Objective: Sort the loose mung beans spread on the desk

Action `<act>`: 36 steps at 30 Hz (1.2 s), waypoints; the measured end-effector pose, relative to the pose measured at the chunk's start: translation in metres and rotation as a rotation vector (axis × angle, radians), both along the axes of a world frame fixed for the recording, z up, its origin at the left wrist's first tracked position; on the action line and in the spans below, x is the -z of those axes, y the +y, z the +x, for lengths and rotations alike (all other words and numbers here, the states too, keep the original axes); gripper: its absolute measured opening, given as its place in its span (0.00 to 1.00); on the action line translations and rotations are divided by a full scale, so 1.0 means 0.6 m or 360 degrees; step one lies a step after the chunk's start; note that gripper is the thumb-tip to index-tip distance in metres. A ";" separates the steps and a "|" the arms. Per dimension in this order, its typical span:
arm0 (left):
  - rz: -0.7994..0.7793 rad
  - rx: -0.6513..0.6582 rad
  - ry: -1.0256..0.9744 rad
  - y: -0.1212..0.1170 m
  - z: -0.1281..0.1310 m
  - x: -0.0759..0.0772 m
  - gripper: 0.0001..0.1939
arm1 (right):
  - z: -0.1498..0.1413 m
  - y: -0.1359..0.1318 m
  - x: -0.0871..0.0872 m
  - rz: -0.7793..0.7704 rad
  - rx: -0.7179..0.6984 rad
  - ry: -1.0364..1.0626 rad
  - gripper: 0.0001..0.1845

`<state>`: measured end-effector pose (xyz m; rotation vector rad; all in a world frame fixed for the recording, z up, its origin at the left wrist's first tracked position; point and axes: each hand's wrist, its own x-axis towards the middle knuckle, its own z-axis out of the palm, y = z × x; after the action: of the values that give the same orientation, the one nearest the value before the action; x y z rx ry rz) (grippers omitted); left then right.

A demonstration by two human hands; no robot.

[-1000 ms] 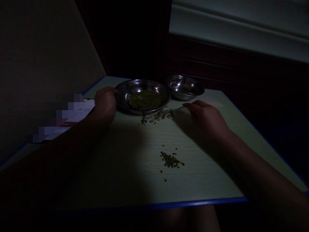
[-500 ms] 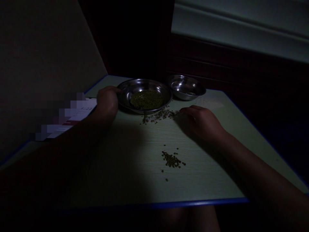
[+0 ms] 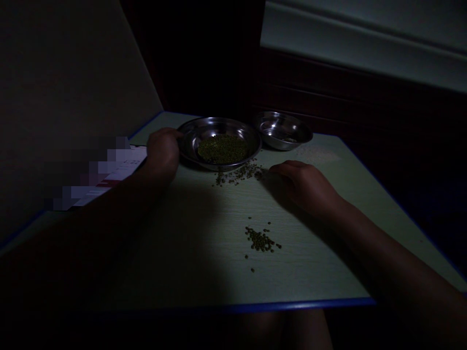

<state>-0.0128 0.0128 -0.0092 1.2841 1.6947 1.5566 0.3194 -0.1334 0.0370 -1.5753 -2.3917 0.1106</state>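
My left hand (image 3: 163, 151) is closed at the left rim of a wide steel bowl (image 3: 251, 151), its fingers partly hidden behind the wrist. Green mung beans (image 3: 223, 148) fill the bottom of that bowl. Just in front of it lies a scatter of beans mixed with white grains (image 3: 239, 175). My right hand (image 3: 301, 182) is over the table at the right end of this scatter, thumb and fingers pinched together. Whatever is between those fingertips is too dark and small to name. A smaller loose pile of mung beans (image 3: 260, 240) lies nearer to me.
A second steel bowl (image 3: 279, 144) stands behind on the right, with a little pale stuff at its bottom. Pale grains (image 3: 319, 154) are spread beside it. A printed sheet or packet (image 3: 113, 177) lies on the left. The pale table (image 3: 310, 272) has a blue edge.
The view has shifted very slightly. My right fingertips have edged a little left toward the scattered beans; my left hand stays at the bowl's rim.
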 end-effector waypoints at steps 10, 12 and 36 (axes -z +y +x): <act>-0.0091 -0.0070 -0.0062 0.000 0.006 -0.007 0.08 | 0.014 -0.001 -0.003 0.0019 -0.0062 0.0068 0.32; -0.0109 -0.0068 -0.0057 -0.001 0.005 -0.007 0.08 | 0.015 -0.003 -0.004 0.0002 -0.0043 0.0086 0.32; -0.0082 -0.0088 0.0008 0.006 0.003 -0.003 0.06 | -0.022 -0.046 -0.021 -0.0124 -0.0023 0.0027 0.20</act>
<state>-0.0109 0.0162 -0.0072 1.2258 1.7759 1.5316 0.3062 -0.1613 0.0498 -1.5845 -2.4132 0.2213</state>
